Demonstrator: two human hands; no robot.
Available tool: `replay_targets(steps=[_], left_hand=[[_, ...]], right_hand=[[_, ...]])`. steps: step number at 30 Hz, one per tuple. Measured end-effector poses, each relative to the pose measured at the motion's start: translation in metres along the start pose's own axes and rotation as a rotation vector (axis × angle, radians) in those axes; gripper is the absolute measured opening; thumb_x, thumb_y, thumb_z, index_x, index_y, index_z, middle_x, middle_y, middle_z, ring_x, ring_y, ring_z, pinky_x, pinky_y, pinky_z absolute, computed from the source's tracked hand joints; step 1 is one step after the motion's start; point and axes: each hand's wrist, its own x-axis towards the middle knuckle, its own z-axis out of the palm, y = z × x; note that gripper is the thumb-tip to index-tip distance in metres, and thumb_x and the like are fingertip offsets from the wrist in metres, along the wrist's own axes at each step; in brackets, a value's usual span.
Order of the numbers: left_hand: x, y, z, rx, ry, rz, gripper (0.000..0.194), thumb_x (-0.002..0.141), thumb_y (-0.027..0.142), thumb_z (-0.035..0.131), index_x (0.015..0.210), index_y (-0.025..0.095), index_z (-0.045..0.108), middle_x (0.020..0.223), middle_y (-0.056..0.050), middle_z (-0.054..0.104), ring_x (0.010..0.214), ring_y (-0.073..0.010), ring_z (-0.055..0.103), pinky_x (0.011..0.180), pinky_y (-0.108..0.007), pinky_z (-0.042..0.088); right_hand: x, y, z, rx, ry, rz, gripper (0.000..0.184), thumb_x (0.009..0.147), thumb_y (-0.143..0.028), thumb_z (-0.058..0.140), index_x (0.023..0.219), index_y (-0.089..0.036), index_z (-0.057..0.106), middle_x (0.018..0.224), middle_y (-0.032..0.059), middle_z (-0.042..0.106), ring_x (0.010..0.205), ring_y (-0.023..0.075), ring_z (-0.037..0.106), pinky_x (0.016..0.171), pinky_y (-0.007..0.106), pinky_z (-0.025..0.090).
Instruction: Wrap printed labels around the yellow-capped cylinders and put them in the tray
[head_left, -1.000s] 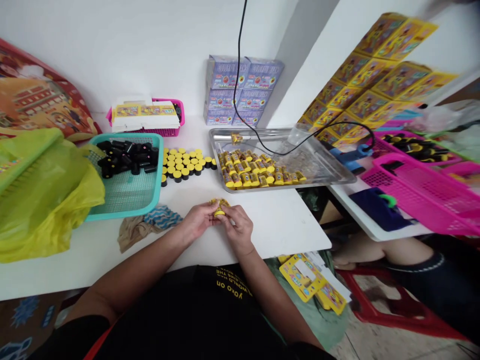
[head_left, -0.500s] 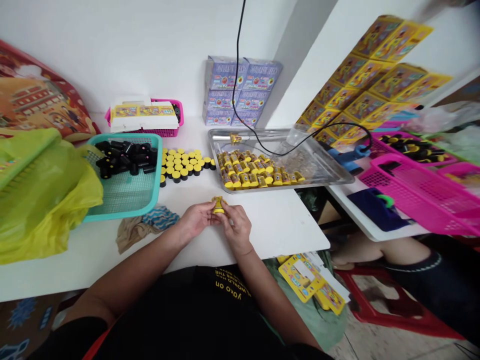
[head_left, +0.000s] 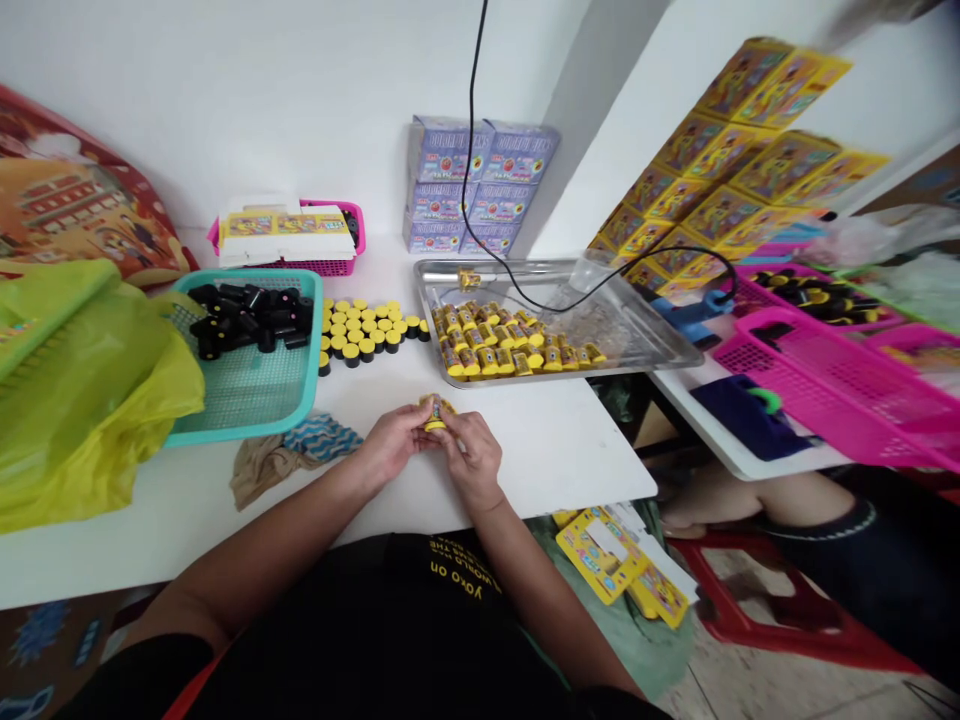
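Note:
Over the white table, my left hand point(head_left: 400, 437) and my right hand point(head_left: 472, 452) both pinch a small yellow printed canister point(head_left: 435, 412). Its lower end shows a plain yellow rim, while fingers cover its sides. Beyond it, several black pots with yellow lids point(head_left: 365, 325) stand in rows. Many yellow labelled canisters lie in a metal tray point(head_left: 637, 348) to their right. On the left, a turquoise basket point(head_left: 247, 400) holds loose black pots point(head_left: 255, 315).
A crumpled cloth point(head_left: 281, 455) lies left of my hands, near a yellow-green plastic bag point(head_left: 90, 390). Purple boxes point(head_left: 480, 185) are stacked at the wall. A black cable point(head_left: 474, 120) hangs across the tray. Pink baskets point(head_left: 847, 390) and another person's leg point(head_left: 750, 500) are on the right.
The canister has turned a little in my fingers, and its printed side shows more now. My left fingers have shifted up along it. The view has moved slightly.

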Motion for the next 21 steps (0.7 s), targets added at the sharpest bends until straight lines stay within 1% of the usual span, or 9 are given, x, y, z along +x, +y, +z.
replay_targets(steps=[4,9,12,15,17,21], left_hand=[[0.0004,0.0006,-0.0011,0.026,0.019,-0.002,0.028,0.068,0.031,0.080,0.079,0.009,0.067,0.066,-0.004,0.064,0.057,-0.0113,0.058,0.058,-0.023,0.045],[-0.0008,0.0007,0.0000,0.072,-0.001,-0.021,0.033,0.070,0.038,0.078,0.076,0.008,0.068,0.064,-0.006,0.064,0.055,-0.0127,0.058,0.060,-0.026,0.046],[-0.0017,0.0012,0.0009,0.059,-0.016,0.007,0.032,0.071,0.038,0.077,0.080,0.008,0.068,0.069,-0.006,0.065,0.059,-0.0132,0.059,0.064,-0.027,0.048],[-0.0029,0.0028,0.0015,0.024,-0.041,0.014,0.028,0.071,0.033,0.078,0.083,0.010,0.068,0.074,-0.006,0.066,0.064,-0.0140,0.061,0.068,-0.029,0.049],[-0.0034,0.0041,0.0014,0.017,-0.042,0.007,0.026,0.071,0.031,0.078,0.079,0.010,0.066,0.073,-0.006,0.065,0.064,-0.0145,0.062,0.068,-0.030,0.049],[-0.0022,0.0048,0.0000,0.028,-0.035,-0.021,0.028,0.073,0.036,0.075,0.076,0.011,0.064,0.068,-0.005,0.063,0.062,-0.0152,0.061,0.066,-0.030,0.049]], right_hand=[[-0.0018,0.0015,-0.0019,-0.024,0.002,-0.054,0.022,0.087,-0.015,0.062,0.107,-0.022,0.067,0.082,0.0054,0.067,0.076,0.0178,0.061,0.067,0.034,0.053],[-0.0079,0.0058,-0.0010,-0.114,-0.014,-0.063,0.018,0.088,-0.016,0.059,0.101,-0.023,0.069,0.078,0.0051,0.066,0.075,0.0185,0.059,0.068,0.035,0.053],[-0.0076,0.0042,0.0001,-0.112,-0.007,-0.035,0.022,0.088,-0.019,0.061,0.109,-0.023,0.067,0.082,0.0065,0.066,0.077,0.0192,0.059,0.069,0.036,0.053],[-0.0053,0.0013,0.0006,-0.092,-0.019,0.011,0.029,0.089,-0.021,0.059,0.119,-0.023,0.063,0.088,0.0079,0.066,0.080,0.0199,0.060,0.071,0.036,0.054],[-0.0042,0.0006,0.0008,-0.081,-0.032,0.020,0.029,0.090,-0.021,0.058,0.119,-0.024,0.063,0.087,0.0072,0.066,0.080,0.0197,0.060,0.070,0.036,0.054],[-0.0031,0.0005,0.0014,-0.069,-0.034,0.020,0.025,0.090,-0.021,0.058,0.114,-0.023,0.065,0.086,0.0068,0.066,0.079,0.0190,0.060,0.071,0.035,0.054]])
